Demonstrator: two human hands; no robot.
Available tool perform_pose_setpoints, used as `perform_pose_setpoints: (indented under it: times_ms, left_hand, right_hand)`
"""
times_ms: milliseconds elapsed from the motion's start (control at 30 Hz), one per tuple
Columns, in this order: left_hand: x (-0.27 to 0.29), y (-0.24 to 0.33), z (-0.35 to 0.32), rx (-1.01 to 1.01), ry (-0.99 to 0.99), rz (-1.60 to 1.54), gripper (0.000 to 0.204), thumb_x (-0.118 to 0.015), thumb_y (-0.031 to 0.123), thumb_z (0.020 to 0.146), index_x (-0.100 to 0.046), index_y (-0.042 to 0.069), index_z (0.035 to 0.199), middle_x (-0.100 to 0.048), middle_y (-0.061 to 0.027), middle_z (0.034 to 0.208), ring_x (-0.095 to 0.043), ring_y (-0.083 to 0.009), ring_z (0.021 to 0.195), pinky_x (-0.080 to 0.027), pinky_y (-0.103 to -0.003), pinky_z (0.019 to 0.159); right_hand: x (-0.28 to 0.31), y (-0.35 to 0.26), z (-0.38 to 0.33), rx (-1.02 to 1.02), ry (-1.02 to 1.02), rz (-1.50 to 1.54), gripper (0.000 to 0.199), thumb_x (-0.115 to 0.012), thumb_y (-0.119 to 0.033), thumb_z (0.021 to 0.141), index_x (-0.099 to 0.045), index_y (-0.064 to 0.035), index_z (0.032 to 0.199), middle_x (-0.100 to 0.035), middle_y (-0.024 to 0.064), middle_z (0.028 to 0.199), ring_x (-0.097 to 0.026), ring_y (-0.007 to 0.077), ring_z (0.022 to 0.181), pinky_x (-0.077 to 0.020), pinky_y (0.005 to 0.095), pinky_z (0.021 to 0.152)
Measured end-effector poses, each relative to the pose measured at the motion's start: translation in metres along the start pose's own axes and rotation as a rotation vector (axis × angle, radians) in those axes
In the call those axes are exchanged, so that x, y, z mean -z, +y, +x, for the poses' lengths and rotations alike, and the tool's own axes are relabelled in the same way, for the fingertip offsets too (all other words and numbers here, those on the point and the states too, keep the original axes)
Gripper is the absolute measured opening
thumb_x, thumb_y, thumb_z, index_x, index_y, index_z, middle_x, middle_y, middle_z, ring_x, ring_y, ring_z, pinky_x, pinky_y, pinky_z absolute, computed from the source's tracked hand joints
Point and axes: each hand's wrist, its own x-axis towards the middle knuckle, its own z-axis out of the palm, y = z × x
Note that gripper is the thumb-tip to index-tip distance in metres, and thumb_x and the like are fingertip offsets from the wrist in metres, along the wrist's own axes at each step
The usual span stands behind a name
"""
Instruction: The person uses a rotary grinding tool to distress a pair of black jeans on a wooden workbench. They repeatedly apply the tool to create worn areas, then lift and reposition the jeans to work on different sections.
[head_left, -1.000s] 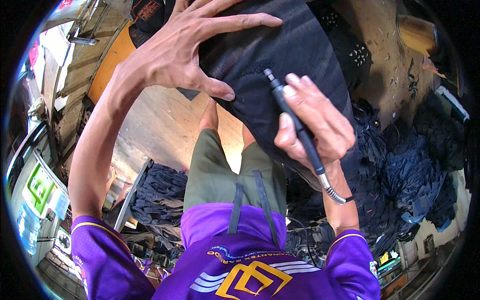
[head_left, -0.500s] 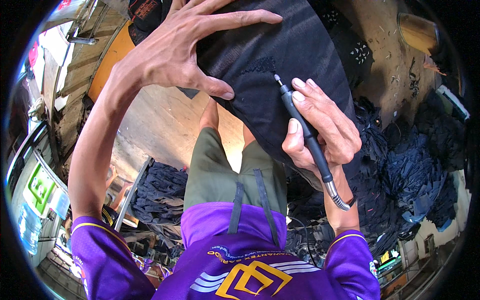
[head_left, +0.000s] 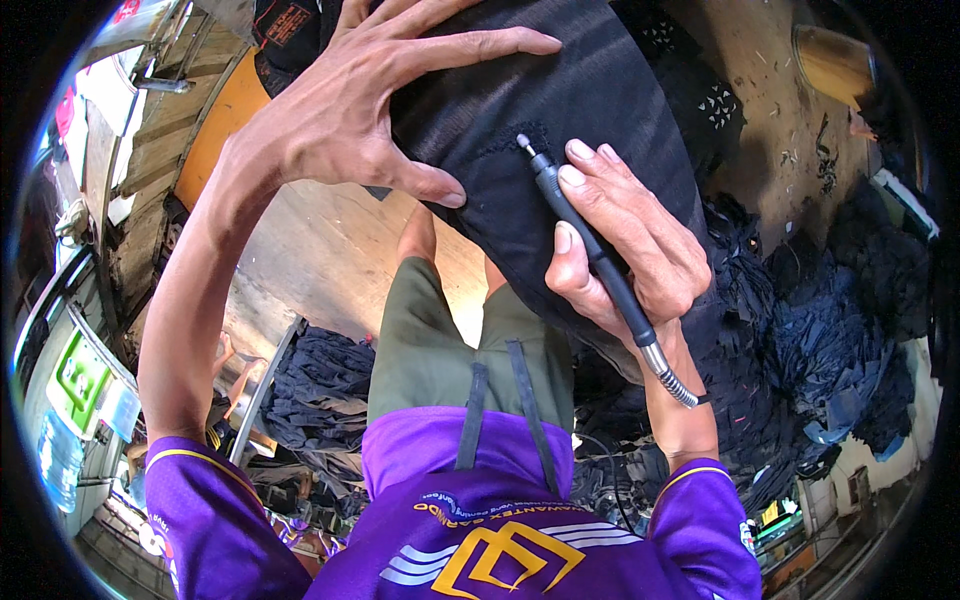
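Left hand (head_left: 340, 110): I am spreading my fingers flat, pressing the dark denim cloth (head_left: 590, 120) taut.
Right hand (head_left: 625, 235): I am clamping the slim black pen-shaped rotary tool (head_left: 590, 255), its tip touching the cloth just right of my left thumb, its long axis running down-right.

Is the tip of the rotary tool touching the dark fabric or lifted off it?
Touching, as far as shows: the rotary tool, held in the right hand, has its tip at a frayed patch on the dark fabric that the left hand pins.
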Motion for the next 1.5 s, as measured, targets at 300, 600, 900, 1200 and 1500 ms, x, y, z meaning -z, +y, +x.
perform_pose_setpoints:
  times_ms: [300, 600, 900, 1200, 1500]
  left_hand:
    - [-0.002, -0.004, 0.002, 0.012, -0.022, 0.074, 0.119, -0.09, 0.077, 0.068, -0.047, 0.032, 0.17, -0.018, -0.0166, 0.185, -0.006, -0.0415, 0.172, 0.005, -0.071, 0.132]
    - [-0.001, -0.003, 0.001, 0.013, -0.025, 0.098, 0.119, -0.089, 0.077, 0.068, -0.047, 0.032, 0.17, -0.018, -0.0165, 0.185, -0.006, -0.0409, 0.172, 0.005, -0.071, 0.132]
    - [0.0, -0.002, 0.002, 0.009, -0.027, 0.051, 0.12, -0.088, 0.079, 0.068, -0.046, 0.032, 0.171, -0.017, -0.016, 0.186, -0.005, -0.0407, 0.172, 0.005, -0.071, 0.132]
    - [-0.002, -0.008, 0.001, 0.011, -0.037, 0.084, 0.119, -0.088, 0.08, 0.069, -0.046, 0.034, 0.17, -0.016, -0.016, 0.186, -0.005, -0.041, 0.172, 0.006, -0.072, 0.132]
    - [0.0, -0.001, 0.001, 0.013, -0.03, 0.024, 0.118, -0.089, 0.077, 0.069, -0.047, 0.032, 0.17, -0.016, -0.0169, 0.185, -0.004, -0.0412, 0.172, 0.007, -0.07, 0.132]
  right_hand:
    - [0.0, 0.0, -0.002, 0.0, 0.008, -0.018, 0.028, -0.078, -0.003, 0.078, -0.083, 0.0037, 0.105, -0.082, 0.0196, 0.1, -0.083, 0.0354, 0.106, -0.0668, 0.0489, 0.101]
    - [0.009, -0.006, -0.016, -0.047, 0.026, -0.007, 0.033, -0.075, -0.001, 0.079, -0.081, 0.0055, 0.11, -0.082, 0.0222, 0.102, -0.083, 0.0373, 0.106, -0.066, 0.0506, 0.102]
    - [0.013, -0.006, -0.022, -0.066, 0.01, 0.003, 0.031, -0.075, 0.0, 0.078, -0.08, 0.0058, 0.108, -0.082, 0.023, 0.103, -0.082, 0.0385, 0.107, -0.0659, 0.0506, 0.102]
    - [0.021, -0.01, -0.032, -0.099, 0.003, -0.011, 0.033, -0.075, -0.002, 0.078, -0.08, 0.0063, 0.109, -0.082, 0.0245, 0.102, -0.083, 0.0392, 0.107, -0.0659, 0.0508, 0.102]
    - [0.008, -0.008, -0.019, -0.012, -0.087, 0.012, 0.027, -0.078, -0.007, 0.087, -0.081, 0.0035, 0.111, -0.082, 0.0207, 0.103, -0.083, 0.0375, 0.107, -0.0674, 0.0504, 0.1]
